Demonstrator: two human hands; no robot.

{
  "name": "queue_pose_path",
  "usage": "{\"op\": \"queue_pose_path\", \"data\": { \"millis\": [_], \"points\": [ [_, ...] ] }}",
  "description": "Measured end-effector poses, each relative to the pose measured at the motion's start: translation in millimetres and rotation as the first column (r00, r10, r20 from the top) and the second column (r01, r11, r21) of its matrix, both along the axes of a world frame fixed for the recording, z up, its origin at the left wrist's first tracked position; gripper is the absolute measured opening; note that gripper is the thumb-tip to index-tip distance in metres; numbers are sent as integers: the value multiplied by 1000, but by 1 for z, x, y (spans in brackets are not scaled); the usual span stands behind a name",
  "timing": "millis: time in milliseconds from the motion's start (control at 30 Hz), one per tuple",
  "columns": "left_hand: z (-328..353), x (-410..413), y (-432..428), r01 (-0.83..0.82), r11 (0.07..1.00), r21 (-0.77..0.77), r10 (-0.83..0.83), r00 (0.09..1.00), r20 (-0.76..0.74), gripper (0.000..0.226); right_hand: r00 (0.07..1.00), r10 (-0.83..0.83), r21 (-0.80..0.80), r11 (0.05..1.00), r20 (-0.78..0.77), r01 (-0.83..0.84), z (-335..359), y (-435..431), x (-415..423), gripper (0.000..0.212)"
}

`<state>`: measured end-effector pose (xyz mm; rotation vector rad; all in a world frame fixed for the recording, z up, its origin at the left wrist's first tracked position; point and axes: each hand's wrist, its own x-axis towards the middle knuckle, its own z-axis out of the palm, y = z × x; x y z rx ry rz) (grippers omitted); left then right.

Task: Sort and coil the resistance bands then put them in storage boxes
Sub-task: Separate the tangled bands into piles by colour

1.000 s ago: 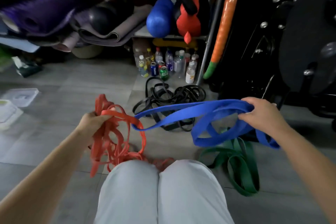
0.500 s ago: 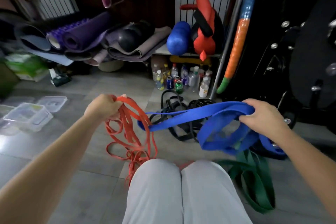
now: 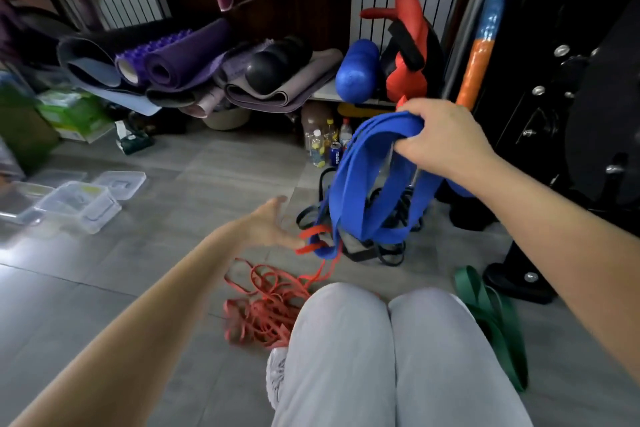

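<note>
Two colours are snagged together, so the step in hand looks like sorting, i.e. getting the blue bands [image 3: 360, 191] free of the red bands [image 3: 266, 312]. No coiling shows yet, and I can't make out any bands in the storage boxes [image 3: 81, 206], which sit on the floor [image 3: 173, 253] well off to the left.

Grip: the right hand [image 3: 440, 139] is clamped on the top of the blue bunch, fingers curled round several layers, holding it up above the floor ahead of the right knee. The left hand [image 3: 268, 225] is spread, fingers apart w/ nothing in it, reaching toward the bunch's low end. Its fingertips are at or just beside a red strand [image 3: 313, 241]; can't tell if they touch.

Blue bands are wide, flat straps hanging in long loops, low end near the floor, in front of the black bands [image 3: 391, 253]. The red strand hooks round that low end and trails down to the red heap by the left knee. The reds are thin and narrow, many strands, loose and messy. A wide green band [image 3: 495, 319] lies flat on the floor right of the knees, apart from the rest.

Next move, prob.: left hand pinches the red strand and slips it off the blue loop while the right hand holds the bunch up. It calls for slack, not a tug, since rubber stretches and could tighten the snag. After that the blue bunch can be coiled.
</note>
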<state>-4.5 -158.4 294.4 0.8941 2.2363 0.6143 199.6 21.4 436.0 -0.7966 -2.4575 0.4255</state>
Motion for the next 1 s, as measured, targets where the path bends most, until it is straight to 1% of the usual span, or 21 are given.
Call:
{"op": "queue_pose_path", "data": {
  "millis": [33, 67, 100, 133, 167, 233, 267, 333, 367, 400, 433, 500, 533, 567, 600, 633, 700, 767, 800, 900, 1000],
  "points": [
    [2, 11, 4, 88, 996, -27, -88, 996, 0, 124, 1000, 10, 12, 1000, -8, -10, 5, -4, -4, 29],
    [4, 23, 9, 157, 987, -16, -157, 988, 0, 127, 1000, 23, 22, 999, -14, -23, 10, -9, -7, 28],
    [5, 36, 15, 203, 979, 35, -204, 979, 9, 125, 999, 40, 27, 999, -17, -39, 14, -12, -10, 26],
    [5, 47, 21, 211, 970, 119, -216, 976, 31, 115, 998, 54, 28, 998, -21, -54, 18, -15, -12, 25],
    [4, 57, 28, 187, 958, 220, -204, 977, 56, 100, 998, 62, 27, 998, -32, -61, 21, -17, -12, 25],
    [3, 70, 39, 77, 930, 359, -108, 992, 69, 61, 994, 51, 20, 999, -96, -49, 26, -15, -9, 27],
    [5, 71, 43, 32, 923, 384, -43, 999, 19, 44, 989, 38, 11, 999, -144, -37, 29, -12, -6, 29],
    [11, 66, 49, -51, 928, 369, 98, 989, -111, 14, 976, 3, -1, 1000, -217, -3, 33, -1, 3, 30],
    [16, 63, 50, -89, 925, 368, 149, 979, -136, 7, 974, -20, -6, 1000, -224, 19, 33, 7, 9, 30],
    [21, 59, 53, -132, 915, 381, 191, 974, -122, 14, 977, -46, -20, 999, -210, 42, 32, 17, 15, 29],
    [26, 56, 57, -191, 890, 414, 237, 970, -62, 19, 981, -74, -46, 997, -180, 66, 28, 28, 22, 26],
    [38, 56, 66, -347, 802, 487, 315, 937, 149, 18, 984, -143, -111, 985, -102, 131, 14, 51, 38, 20],
    [42, 57, 71, -388, 782, 487, 312, 921, 232, 16, 981, -185, -147, 974, -64, 174, 4, 61, 45, 18],
    [44, 59, 76, -373, 805, 460, 269, 922, 277, 16, 974, -224, -183, 959, -28, 215, -7, 69, 53, 17],
    [43, 63, 82, -304, 854, 423, 189, 938, 292, 19, 966, -258, -218, 943, 5, 253, -19, 77, 62, 16],
    [40, 68, 89, -196, 903, 382, 85, 954, 289, 24, 958, -284, -251, 925, 38, 284, -31, 85, 71, 15],
    [27, 81, 103, 7, 957, 289, -85, 962, 258, 40, 943, -317, -315, 889, 102, 333, -58, 98, 87, 14],
    [3, 94, 122, 60, 980, 190, -105, 967, 232, 60, 923, -345, -375, 843, 171, 385, -86, 115, 107, 12],
    [-9, 99, 129, 74, 985, 154, -105, 974, 203, 65, 911, -355, -392, 824, 209, 410, -102, 122, 117, 12],
    [-48, 100, 144, 148, 987, 69, -156, 979, 134, 67, 865, -387, -352, 799, 319, 488, -154, 143, 144, 10],
    [-87, 89, 151, 215, 977, -6, -215, 975, 64, 61, 825, -410, -352, 761, 389, 545, -206, 158, 160, 9]
  ]
}}
